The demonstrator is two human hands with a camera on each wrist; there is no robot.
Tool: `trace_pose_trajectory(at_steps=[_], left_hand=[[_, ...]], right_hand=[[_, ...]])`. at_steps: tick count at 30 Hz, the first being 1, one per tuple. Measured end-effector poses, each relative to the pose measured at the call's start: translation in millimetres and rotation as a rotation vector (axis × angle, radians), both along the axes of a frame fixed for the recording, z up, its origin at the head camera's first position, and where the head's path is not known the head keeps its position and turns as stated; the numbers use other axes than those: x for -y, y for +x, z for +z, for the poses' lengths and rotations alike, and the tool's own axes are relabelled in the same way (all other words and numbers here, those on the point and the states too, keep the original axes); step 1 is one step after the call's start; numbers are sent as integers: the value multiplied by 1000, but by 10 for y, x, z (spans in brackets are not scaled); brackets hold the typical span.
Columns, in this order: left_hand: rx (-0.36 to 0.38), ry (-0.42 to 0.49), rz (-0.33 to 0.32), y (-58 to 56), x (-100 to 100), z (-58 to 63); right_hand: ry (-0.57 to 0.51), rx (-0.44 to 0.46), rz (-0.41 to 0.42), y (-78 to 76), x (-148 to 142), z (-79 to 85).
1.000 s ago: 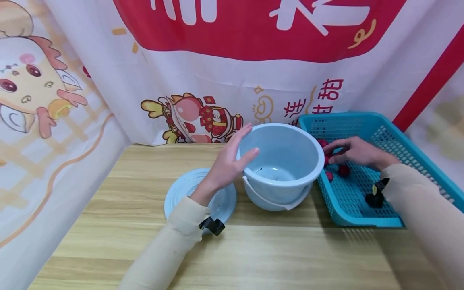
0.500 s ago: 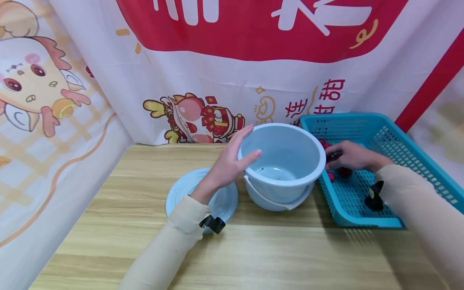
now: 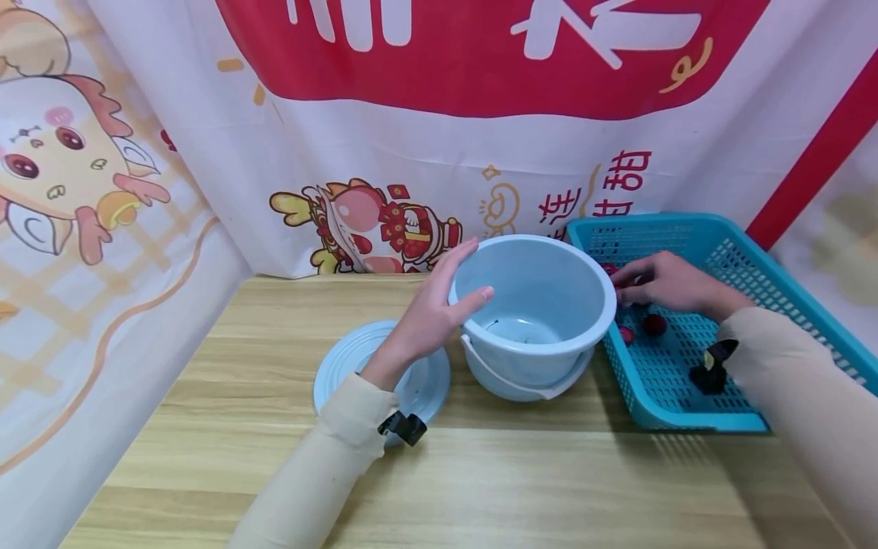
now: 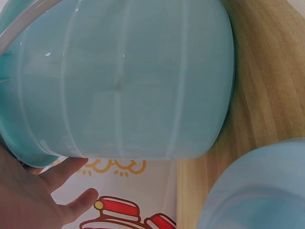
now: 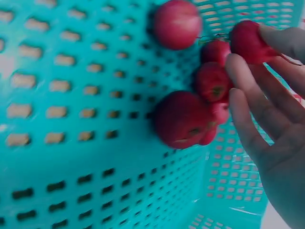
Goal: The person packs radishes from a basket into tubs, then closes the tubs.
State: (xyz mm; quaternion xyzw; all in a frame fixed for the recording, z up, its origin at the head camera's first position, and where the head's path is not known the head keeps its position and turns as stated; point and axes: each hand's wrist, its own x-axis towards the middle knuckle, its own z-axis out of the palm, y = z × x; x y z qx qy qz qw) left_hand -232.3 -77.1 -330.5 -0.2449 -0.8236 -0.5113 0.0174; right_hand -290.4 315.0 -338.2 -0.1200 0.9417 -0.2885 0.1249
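Note:
A light blue bucket (image 3: 528, 366) with its handle folded down stands on the wooden table. My left hand (image 3: 432, 309) holds its left rim, thumb over the inside and fingers along the outer wall; fingers (image 4: 66, 171) show beside the wall in the left wrist view. My right hand (image 3: 675, 286) is inside the teal basket (image 3: 693, 419), near its left wall. Between thumb and fingers it pinches a small red apple (image 5: 250, 42) with a thin stem. More red apples (image 5: 183, 119) lie close by, several partly hidden behind others.
A light blue round lid (image 3: 428, 381) lies left of the bucket, partly under the left forearm. The basket stands just right of the bucket. A printed white and red cloth (image 3: 384, 145) hangs behind the table (image 3: 521, 480).
My right hand dips lower among the apples, then rises slightly with one pinched in its fingers. The left hand and bucket stay in place.

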Motion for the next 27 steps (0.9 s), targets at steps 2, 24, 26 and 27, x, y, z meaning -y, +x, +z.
trace_pose_trajectory(at_steps=[2,24,26,27], left_hand=[[0,-3,-2,3,-13,-2],[21,-9,1,1,1,25],[25,-9,0,3,2,21],[27,-8,-1,3,1,17]], right_hand=[[-41,-27,-52,38,-20,68],[-357,-292,-37,322,1128,840],[-357,-264,-12,314,1225,807],[-357,-249,-9,310,1264,791]])
